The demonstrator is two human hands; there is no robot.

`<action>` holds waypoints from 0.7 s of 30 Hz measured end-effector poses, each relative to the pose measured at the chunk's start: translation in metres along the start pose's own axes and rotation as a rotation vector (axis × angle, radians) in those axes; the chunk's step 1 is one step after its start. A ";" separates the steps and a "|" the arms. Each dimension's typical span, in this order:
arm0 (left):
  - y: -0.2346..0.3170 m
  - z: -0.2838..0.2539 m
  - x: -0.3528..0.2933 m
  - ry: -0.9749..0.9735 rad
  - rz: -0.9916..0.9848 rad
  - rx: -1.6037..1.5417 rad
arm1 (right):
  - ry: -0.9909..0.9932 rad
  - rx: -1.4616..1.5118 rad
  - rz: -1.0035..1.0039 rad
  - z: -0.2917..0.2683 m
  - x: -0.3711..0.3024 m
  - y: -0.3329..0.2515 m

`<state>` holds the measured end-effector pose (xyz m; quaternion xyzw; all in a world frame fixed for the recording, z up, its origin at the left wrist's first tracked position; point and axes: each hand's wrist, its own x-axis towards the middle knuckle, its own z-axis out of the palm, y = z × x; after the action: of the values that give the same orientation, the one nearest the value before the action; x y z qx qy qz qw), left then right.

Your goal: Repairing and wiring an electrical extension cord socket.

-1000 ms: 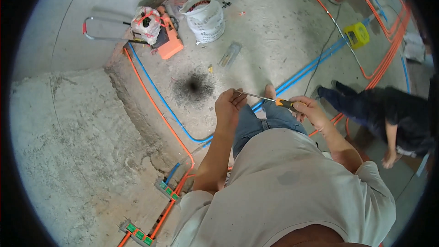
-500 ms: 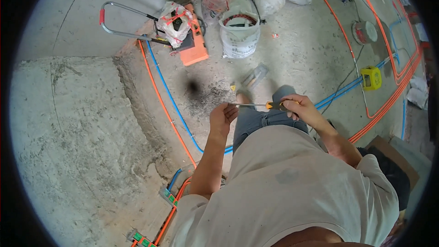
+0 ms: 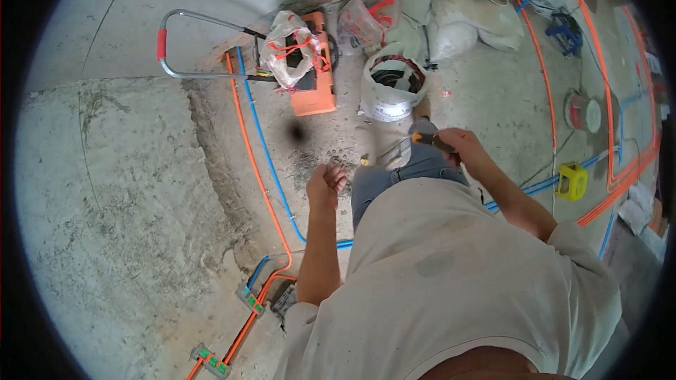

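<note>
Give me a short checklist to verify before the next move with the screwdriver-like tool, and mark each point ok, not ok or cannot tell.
1. Right hand grips the orange-handled tool: ok, fingers closed around the handle.
2. Tool tip visible: cannot tell, the shaft is blurred by motion.
3. Left hand is free: ok, it is loosely closed and seems to hold nothing.
4. Left hand away from the tool: ok, there is a clear gap between them.
5. Floor ahead is free of obstacles: not ok, a white bucket and an orange case stand close in front.
6. Orange and blue conduits are underfoot: cannot tell, the body hides the feet.
</note>
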<state>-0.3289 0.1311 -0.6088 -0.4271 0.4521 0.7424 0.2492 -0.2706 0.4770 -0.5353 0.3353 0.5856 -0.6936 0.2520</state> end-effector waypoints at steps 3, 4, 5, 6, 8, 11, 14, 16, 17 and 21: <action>0.000 -0.003 0.001 0.086 -0.011 -0.053 | -0.047 -0.048 -0.008 -0.016 0.043 -0.046; 0.004 -0.004 0.002 0.126 -0.031 -0.039 | -0.062 -0.045 -0.003 -0.014 0.051 -0.059; 0.008 -0.006 0.006 0.156 -0.028 -0.026 | -0.092 -0.051 0.021 -0.012 0.059 -0.072; 0.013 -0.008 0.012 0.168 -0.031 -0.037 | -0.103 -0.060 0.031 -0.007 0.067 -0.082; 0.027 -0.010 0.027 0.229 -0.044 -0.061 | -0.111 -0.004 0.132 0.006 0.081 -0.095; 0.066 -0.014 0.068 0.275 -0.053 -0.017 | -0.144 0.163 0.281 0.024 0.112 -0.091; 0.123 -0.047 0.134 0.243 -0.018 0.169 | -0.040 0.437 0.356 0.071 0.134 -0.080; 0.168 -0.048 0.179 0.158 0.071 0.379 | 0.037 0.517 0.337 0.116 0.141 -0.073; 0.185 -0.047 0.200 0.110 0.072 0.425 | 0.088 0.565 0.318 0.136 0.141 -0.070; 0.236 -0.017 0.268 -0.072 0.076 0.709 | 0.182 0.571 0.256 0.208 0.145 -0.063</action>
<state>-0.6372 0.0014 -0.7350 -0.2704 0.6880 0.5627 0.3699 -0.4469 0.2910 -0.5863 0.5239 0.3405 -0.7598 0.1797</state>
